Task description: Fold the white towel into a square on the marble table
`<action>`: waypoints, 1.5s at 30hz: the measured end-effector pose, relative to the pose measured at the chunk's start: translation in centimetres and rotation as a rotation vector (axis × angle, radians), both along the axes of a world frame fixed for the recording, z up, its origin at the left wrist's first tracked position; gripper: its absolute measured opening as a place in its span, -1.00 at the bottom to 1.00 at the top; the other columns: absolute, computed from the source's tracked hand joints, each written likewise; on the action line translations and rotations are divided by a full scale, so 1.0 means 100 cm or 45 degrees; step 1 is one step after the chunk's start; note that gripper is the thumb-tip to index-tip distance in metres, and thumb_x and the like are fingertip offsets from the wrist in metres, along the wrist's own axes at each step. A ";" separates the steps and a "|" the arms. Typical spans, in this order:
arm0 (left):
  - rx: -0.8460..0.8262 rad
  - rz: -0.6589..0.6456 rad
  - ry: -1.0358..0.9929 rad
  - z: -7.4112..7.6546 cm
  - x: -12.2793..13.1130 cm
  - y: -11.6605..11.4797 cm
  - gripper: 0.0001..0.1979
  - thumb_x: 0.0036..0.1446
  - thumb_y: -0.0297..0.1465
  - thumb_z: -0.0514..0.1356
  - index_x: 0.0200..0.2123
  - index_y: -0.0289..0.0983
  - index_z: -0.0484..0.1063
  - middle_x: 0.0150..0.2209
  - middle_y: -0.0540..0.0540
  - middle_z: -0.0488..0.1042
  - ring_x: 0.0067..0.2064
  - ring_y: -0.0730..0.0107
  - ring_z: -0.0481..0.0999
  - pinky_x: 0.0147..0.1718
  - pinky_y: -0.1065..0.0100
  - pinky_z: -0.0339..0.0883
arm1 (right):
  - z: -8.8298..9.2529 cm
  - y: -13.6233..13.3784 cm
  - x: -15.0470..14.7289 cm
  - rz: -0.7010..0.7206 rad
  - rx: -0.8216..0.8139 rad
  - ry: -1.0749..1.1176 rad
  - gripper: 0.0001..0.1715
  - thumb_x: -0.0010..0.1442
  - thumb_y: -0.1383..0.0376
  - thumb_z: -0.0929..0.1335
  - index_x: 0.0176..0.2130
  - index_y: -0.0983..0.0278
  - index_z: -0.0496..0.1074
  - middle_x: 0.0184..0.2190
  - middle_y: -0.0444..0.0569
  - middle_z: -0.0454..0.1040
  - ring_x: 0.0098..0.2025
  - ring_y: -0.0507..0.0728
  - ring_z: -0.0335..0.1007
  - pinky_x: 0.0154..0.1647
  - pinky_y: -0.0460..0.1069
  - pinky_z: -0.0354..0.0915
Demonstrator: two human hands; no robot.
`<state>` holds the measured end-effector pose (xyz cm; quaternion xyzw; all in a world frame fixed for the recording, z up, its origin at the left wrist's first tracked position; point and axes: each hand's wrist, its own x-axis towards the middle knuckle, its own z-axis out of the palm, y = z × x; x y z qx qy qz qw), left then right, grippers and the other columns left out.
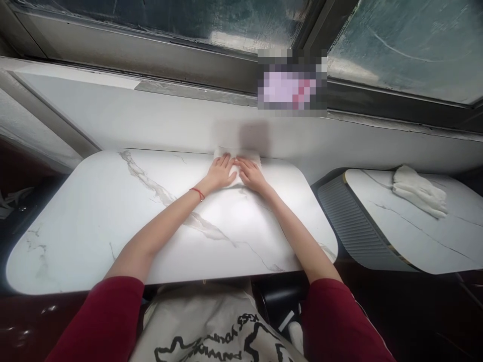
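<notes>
A thin white cloth (245, 152) lies at the far edge of the white marble-patterned table (113, 216), against the wall. My left hand (219, 172) rests flat on its left part, fingers stretched out and thumb apart. On the right part lies my right hand (251, 175), palm down, with its fingers extended. The two hands nearly meet at the fingertips. Much of the cloth is covered by them, and its right edge looks finely jagged. A red cord bracelet (198, 194) circles my left wrist.
A second marble-patterned table (392, 221) stands to the right, with a crumpled white towel (419, 191) on it. Behind both runs a pale wall (162, 120) below dark-framed windows (407, 45). A blurred-out pinkish item (281, 88) sits at the sill.
</notes>
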<state>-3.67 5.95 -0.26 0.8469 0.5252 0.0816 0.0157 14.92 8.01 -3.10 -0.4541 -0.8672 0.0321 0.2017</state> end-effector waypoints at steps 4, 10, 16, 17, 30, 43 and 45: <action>0.005 0.021 0.012 0.001 0.002 -0.003 -0.36 0.43 -0.24 -0.11 0.45 -0.48 0.03 0.49 -0.37 -0.01 0.52 0.08 -0.05 0.44 0.08 -0.19 | 0.000 0.000 -0.004 -0.011 0.009 0.040 -0.37 0.30 0.39 0.11 0.27 0.31 0.36 0.34 0.13 0.34 0.37 0.24 0.19 0.39 0.24 0.10; 0.016 0.030 0.034 0.004 0.003 -0.020 -0.35 0.43 -0.27 -0.10 0.43 -0.56 0.05 0.48 -0.42 0.00 0.52 0.02 -0.05 0.44 0.09 -0.20 | 0.005 -0.016 -0.008 -0.043 0.000 -0.024 -0.36 0.28 0.42 0.13 0.27 0.37 0.35 0.33 0.20 0.34 0.36 0.27 0.19 0.38 0.23 0.09; 0.059 -0.025 0.051 -0.001 0.005 -0.062 -0.35 0.41 -0.25 -0.08 0.41 -0.56 0.10 0.45 -0.49 0.05 0.50 -0.08 0.02 0.39 -0.04 -0.06 | 0.008 -0.062 0.002 0.072 0.000 0.016 -0.41 0.30 0.39 0.14 0.24 0.34 0.38 0.28 0.21 0.38 0.31 0.29 0.24 0.31 0.23 0.16; 0.070 -0.037 0.053 -0.002 0.006 -0.071 -0.36 0.41 -0.25 -0.08 0.40 -0.56 0.11 0.44 -0.49 0.07 0.49 -0.09 0.03 0.38 -0.06 -0.03 | 0.009 -0.072 0.004 0.081 -0.002 0.021 -0.42 0.30 0.38 0.14 0.23 0.34 0.38 0.27 0.21 0.39 0.29 0.29 0.25 0.30 0.22 0.17; 0.150 -0.256 0.188 -0.003 0.057 -0.195 -0.35 0.44 -0.26 -0.08 0.35 -0.70 0.16 0.37 -0.61 0.18 0.42 -0.27 0.18 0.29 -0.06 0.14 | 0.032 -0.226 0.056 0.035 -0.140 0.031 -0.46 0.39 0.39 0.14 0.29 0.19 0.28 0.34 0.14 0.30 0.39 0.29 0.19 0.33 0.29 0.25; 0.275 -0.600 0.073 -0.011 0.126 -0.201 -0.30 0.42 -0.11 -0.04 0.32 -0.63 0.23 0.29 -0.59 0.33 0.30 -0.25 0.34 0.18 -0.04 0.19 | 0.030 -0.273 0.130 -0.326 -0.274 0.367 -0.62 0.45 0.26 0.19 0.11 0.10 0.48 0.28 0.03 0.40 0.36 0.26 0.27 0.35 0.28 0.25; 0.249 -0.597 0.073 -0.012 0.136 -0.190 -0.29 0.43 -0.12 -0.05 0.34 -0.63 0.21 0.31 -0.55 0.31 0.33 -0.24 0.30 0.20 -0.04 0.19 | 0.032 -0.258 0.138 -0.323 -0.274 0.382 -0.61 0.44 0.26 0.18 0.08 0.12 0.50 0.27 0.05 0.42 0.36 0.26 0.29 0.34 0.27 0.27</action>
